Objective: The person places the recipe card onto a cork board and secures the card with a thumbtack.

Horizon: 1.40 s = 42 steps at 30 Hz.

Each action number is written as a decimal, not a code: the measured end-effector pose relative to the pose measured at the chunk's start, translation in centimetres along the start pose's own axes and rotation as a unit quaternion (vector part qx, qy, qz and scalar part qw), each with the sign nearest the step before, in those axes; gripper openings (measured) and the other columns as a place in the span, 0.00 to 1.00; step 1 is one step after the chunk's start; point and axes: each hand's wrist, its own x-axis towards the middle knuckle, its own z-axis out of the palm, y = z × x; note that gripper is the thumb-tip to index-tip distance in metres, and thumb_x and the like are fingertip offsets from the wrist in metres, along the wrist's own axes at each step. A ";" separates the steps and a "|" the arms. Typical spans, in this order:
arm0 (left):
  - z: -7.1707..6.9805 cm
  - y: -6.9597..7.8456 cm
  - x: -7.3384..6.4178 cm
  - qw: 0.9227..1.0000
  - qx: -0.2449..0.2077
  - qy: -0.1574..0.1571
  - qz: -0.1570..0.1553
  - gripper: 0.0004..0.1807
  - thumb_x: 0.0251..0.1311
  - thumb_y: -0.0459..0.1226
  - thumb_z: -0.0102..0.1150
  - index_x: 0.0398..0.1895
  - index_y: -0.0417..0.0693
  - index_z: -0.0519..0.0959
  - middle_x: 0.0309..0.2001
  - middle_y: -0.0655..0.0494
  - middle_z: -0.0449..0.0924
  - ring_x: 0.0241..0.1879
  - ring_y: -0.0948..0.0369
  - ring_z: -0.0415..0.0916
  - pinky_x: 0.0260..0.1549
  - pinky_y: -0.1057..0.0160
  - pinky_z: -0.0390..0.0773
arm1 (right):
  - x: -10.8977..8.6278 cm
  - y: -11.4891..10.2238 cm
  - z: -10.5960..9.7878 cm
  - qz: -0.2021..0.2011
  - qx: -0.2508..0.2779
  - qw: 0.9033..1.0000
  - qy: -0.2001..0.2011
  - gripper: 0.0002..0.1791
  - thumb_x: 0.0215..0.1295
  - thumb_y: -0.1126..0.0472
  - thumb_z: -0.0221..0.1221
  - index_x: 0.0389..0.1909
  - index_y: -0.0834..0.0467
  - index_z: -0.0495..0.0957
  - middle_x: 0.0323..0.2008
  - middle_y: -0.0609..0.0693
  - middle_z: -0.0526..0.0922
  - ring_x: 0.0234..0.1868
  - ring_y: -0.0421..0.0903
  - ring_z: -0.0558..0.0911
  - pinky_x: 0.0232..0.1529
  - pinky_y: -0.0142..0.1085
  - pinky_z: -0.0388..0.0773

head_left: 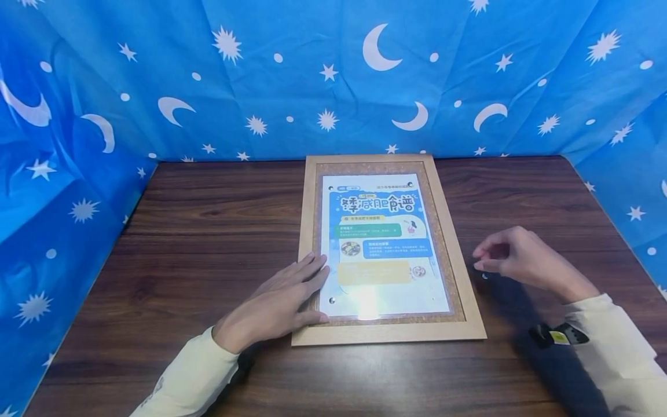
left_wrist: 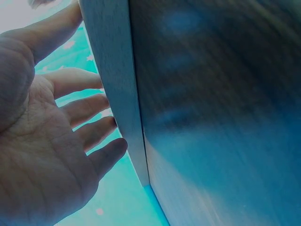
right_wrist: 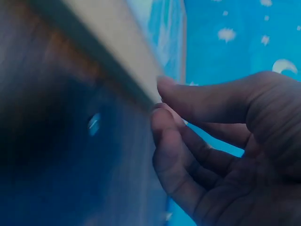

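Note:
A printed sheet (head_left: 385, 231) with a blue title banner lies on a cork board with a pale wooden frame (head_left: 471, 313). Silver thumbtacks show at both upper corners and the lower left corner of the sheet. My left hand (head_left: 283, 298) rests across the frame's left side, fingers extended, fingertips over the sheet's edge. In the left wrist view its fingers reach over the frame's edge (left_wrist: 115, 70). My right hand (head_left: 528, 260) hovers right of the board, fingers bent, thumb close to the index fingertip. Just below those fingertips, a loose thumbtack (head_left: 485, 276) lies on the table.
The board lies on a dark wood-grain table (head_left: 219, 220), its far end near the back cloth. Blue cloth (head_left: 292, 75) printed with white moons and stars hangs behind and along both sides. A black strap device (head_left: 560, 336) sits at the right wrist.

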 end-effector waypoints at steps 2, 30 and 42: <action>0.0 0.0 0.0 1.000 -0.002 0.000 0.000 0.43 0.65 0.52 0.65 0.76 0.40 0.63 0.79 0.44 0.51 0.79 0.47 0.42 0.73 0.40 0.53 | -0.3 1.2 0.1 0.007 -0.001 1.000 -0.002 0.07 0.58 0.65 0.72 0.37 0.62 0.87 0.30 0.47 0.86 0.26 0.43 0.75 0.22 0.33 0.73; 0.0 0.0 0.1 1.000 0.002 -0.006 -0.014 0.44 0.64 0.53 0.65 0.77 0.42 0.62 0.80 0.46 0.50 0.80 0.50 0.40 0.74 0.43 0.52 | -1.0 2.0 1.6 0.022 0.027 0.998 0.053 0.02 0.66 0.68 0.65 0.35 0.60 0.86 0.28 0.48 0.85 0.27 0.45 0.82 0.28 0.34 0.79; 0.0 0.1 0.2 1.000 0.000 -0.008 -0.019 0.44 0.64 0.53 0.66 0.77 0.42 0.62 0.80 0.46 0.50 0.80 0.50 0.40 0.74 0.42 0.52 | -1.1 0.4 1.8 0.017 0.048 0.998 0.047 0.07 0.69 0.65 0.64 0.42 0.63 0.87 0.33 0.51 0.88 0.29 0.43 0.85 0.31 0.34 0.81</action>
